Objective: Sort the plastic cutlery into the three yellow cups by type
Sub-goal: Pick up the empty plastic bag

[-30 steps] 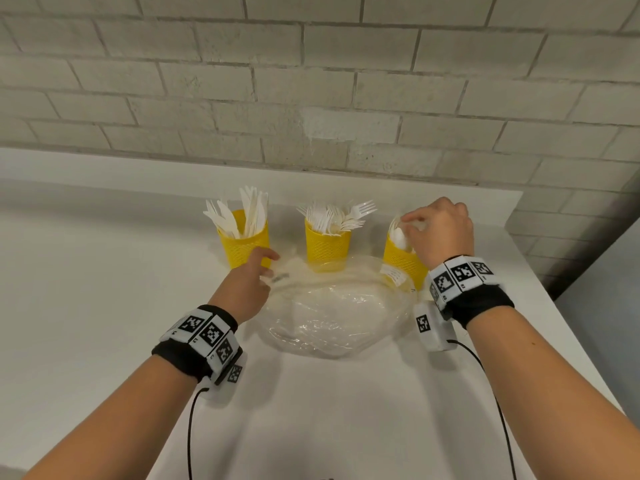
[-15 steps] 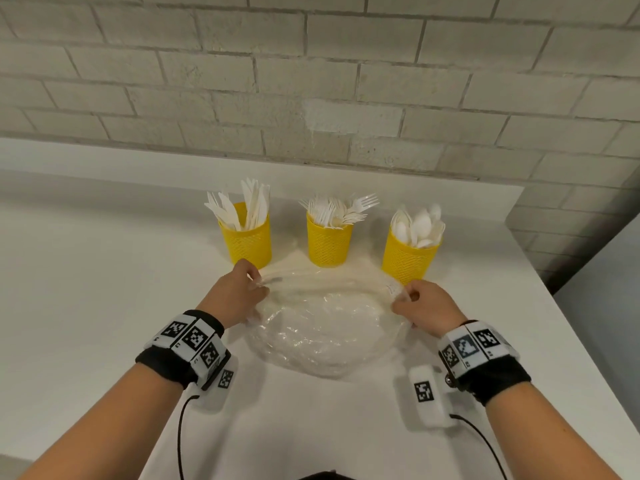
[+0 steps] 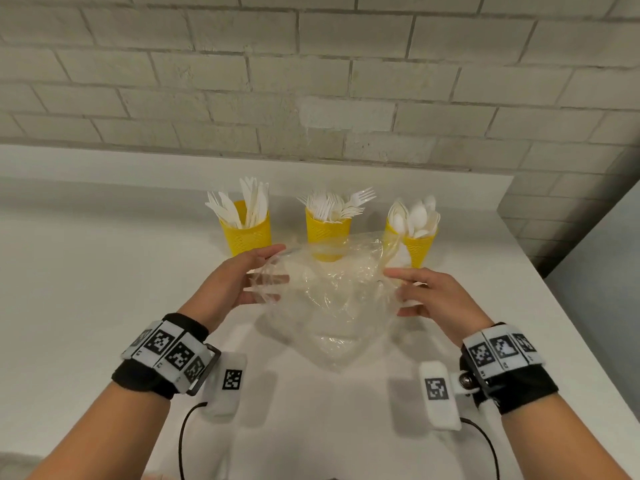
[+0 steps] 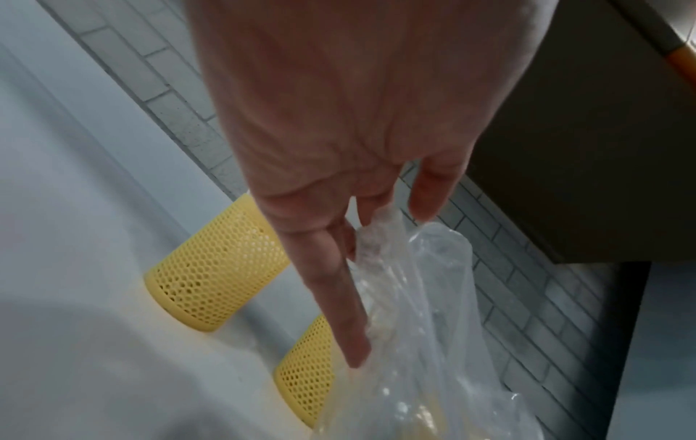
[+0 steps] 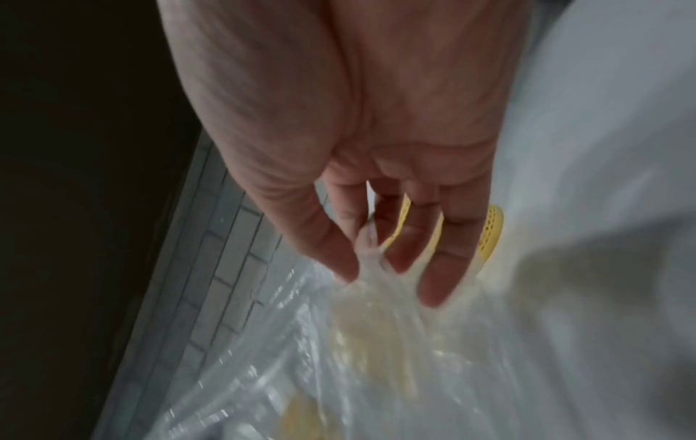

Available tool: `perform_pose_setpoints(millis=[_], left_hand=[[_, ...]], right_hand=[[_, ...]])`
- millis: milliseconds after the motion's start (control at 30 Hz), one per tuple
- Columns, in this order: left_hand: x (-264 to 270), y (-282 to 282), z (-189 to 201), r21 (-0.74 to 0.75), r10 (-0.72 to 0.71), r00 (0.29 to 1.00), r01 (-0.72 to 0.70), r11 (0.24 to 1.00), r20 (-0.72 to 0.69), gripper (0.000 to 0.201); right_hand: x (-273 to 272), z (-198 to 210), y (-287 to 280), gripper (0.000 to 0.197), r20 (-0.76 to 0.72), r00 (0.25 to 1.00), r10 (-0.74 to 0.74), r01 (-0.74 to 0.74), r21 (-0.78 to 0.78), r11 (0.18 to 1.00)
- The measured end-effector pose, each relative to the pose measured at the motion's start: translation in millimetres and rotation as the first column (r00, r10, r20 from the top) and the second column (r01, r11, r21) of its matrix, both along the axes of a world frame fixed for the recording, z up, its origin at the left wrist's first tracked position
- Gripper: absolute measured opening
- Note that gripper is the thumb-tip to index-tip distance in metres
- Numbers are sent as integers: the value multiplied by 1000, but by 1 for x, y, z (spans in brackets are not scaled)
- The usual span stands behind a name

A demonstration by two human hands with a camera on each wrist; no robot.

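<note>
Three yellow mesh cups stand in a row near the wall. The left cup (image 3: 246, 233) holds white knives, the middle cup (image 3: 327, 237) forks, the right cup (image 3: 415, 245) spoons. A clear plastic bag (image 3: 329, 303) hangs just in front of them, lifted between both hands. My left hand (image 3: 273, 268) grips its left edge, thumb on top, fingers showing through the film. My right hand (image 3: 398, 292) pinches its right edge. The left wrist view shows the left hand (image 4: 376, 268) with the bag (image 4: 414, 342) at its fingers. In the right wrist view the right hand (image 5: 380, 268) pinches gathered film (image 5: 376, 342).
The white table (image 3: 104, 306) ends at a ledge below the brick wall (image 3: 311, 81). Its right edge runs close beside the spoon cup. Two cups (image 4: 211, 274) (image 4: 305, 369) sit left of the bag in the left wrist view. A cup base (image 5: 491, 232) shows behind the right fingers.
My right hand left the spoon cup and came down to the bag's right edge. Both hands then took the bag and raised it off the table.
</note>
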State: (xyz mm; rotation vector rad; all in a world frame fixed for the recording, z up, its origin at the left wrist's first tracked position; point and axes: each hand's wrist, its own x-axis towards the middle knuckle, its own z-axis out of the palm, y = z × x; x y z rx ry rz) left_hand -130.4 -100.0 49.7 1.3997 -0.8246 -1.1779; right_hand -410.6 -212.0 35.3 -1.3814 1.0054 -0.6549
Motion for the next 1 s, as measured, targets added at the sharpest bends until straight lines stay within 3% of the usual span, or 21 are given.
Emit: perform_pose_setpoints(millis=[67, 167, 333, 400, 467, 600, 633, 700, 733, 767, 867, 933, 1000], left_hand=[[0, 6, -3, -29, -12, 989, 17, 999, 144, 28], [3, 12, -10, 3, -15, 925, 15, 1000, 380, 38], [29, 24, -11, 2, 24, 643, -40, 999, 766, 43], [37, 31, -12, -11, 30, 540, -38, 999, 841, 48], [40, 37, -16, -27, 20, 427, 10, 1000, 904, 55], [38, 46, -15, 203, -218, 463, 83, 976, 859, 50], [37, 49, -12, 301, -322, 398, 117, 947, 859, 55], [35, 54, -7, 427, -462, 288, 177, 887, 839, 93], [29, 54, -5, 434, -477, 296, 201, 878, 828, 111], [22, 55, -4, 402, -465, 348, 239, 884, 814, 124], [-5, 48, -14, 138, -348, 574, 377, 916, 741, 142], [-21, 42, -24, 63, -330, 602, 420, 905, 727, 119], [-32, 40, -31, 13, -282, 642, 391, 921, 713, 72]], right_hand=[[2, -6, 6, 26, -102, 994, -47, 37, -100, 994], [5, -12, 17, 29, -107, 987, -117, 104, -114, 988], [-13, -18, 27, 56, -191, 920, -342, 271, -319, 908], [-13, -16, 36, 50, -305, 877, -372, 218, -439, 872], [-2, -14, 46, 45, -365, 864, -348, 158, -459, 874], [22, 4, 60, 45, -185, 947, -262, 190, -334, 923], [24, 11, 62, 44, -166, 957, -239, 166, -363, 917], [31, 28, 66, 42, -128, 968, -214, 142, -422, 896], [38, 36, 69, 41, -87, 975, -205, 148, -437, 888], [46, 42, 71, 39, -40, 980, -194, 156, -445, 882], [80, 61, 86, 31, 63, 985, -160, 170, -475, 864], [102, 71, 97, 36, 129, 987, -92, 140, -440, 887], [114, 82, 105, 46, 135, 991, -15, 76, -462, 884]])
